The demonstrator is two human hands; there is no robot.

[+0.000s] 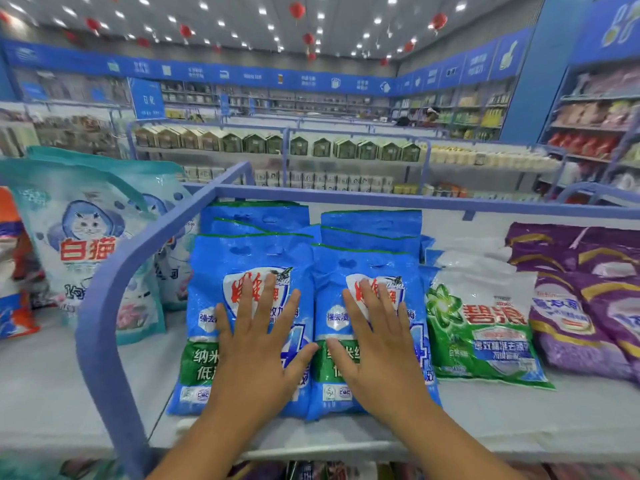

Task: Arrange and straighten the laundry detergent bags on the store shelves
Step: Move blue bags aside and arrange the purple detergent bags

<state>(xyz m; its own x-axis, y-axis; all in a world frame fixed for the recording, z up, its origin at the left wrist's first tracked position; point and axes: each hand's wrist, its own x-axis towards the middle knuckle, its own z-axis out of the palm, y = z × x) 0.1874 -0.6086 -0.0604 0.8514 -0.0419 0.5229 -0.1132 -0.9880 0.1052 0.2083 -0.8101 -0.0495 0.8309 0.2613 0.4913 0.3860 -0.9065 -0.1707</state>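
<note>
Two stacks of blue detergent bags lie side by side on the top shelf [519, 420]. My left hand [258, 344] presses flat, fingers spread, on the front bag of the left stack [207, 289]. My right hand [379, 341] lies flat in the same way on the front bag of the right stack [367, 261]. More blue bags overlap behind each front bag. A green and white detergent bag [485, 327] lies to the right of them, and purple bags [585, 306] lie further right.
A blue metal rail [104, 306] divides this shelf section from the left one, where teal and white cat-logo bags [86, 244] stand leaning. Another rail [381, 199] runs along the back. Other aisles with stocked shelves fill the background. A lower shelf shows below the front edge.
</note>
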